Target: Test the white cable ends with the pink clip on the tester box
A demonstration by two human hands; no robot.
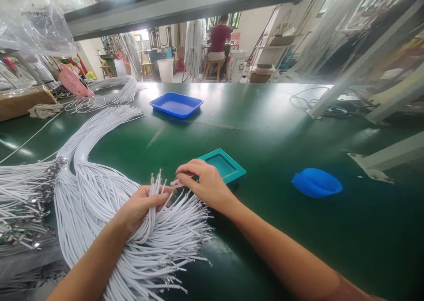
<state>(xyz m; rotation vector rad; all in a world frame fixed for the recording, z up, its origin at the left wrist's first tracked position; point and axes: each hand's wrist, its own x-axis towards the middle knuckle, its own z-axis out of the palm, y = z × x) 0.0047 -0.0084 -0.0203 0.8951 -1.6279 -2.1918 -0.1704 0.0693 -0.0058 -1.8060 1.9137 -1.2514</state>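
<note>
My left hand (145,204) is closed around a small bunch of white cables (153,219), their stripped ends pointing up. Close by on the right, my right hand (205,182) pinches a small pale piece (177,183) at the cable ends; its kind is too small to make out. Beneath both hands spreads a large bundle of white cables (99,190), fanned toward the right with bare tips. A teal tray (236,172) lies just behind my right hand, partly covered by it.
A blue tray (175,111) sits farther back on the green table (265,129). A blue rounded object (317,183) lies to the right, near metal frame legs (391,157). More cables with metal ends (29,199) lie left. A pink fan (74,82) and a seated person (218,40) are behind.
</note>
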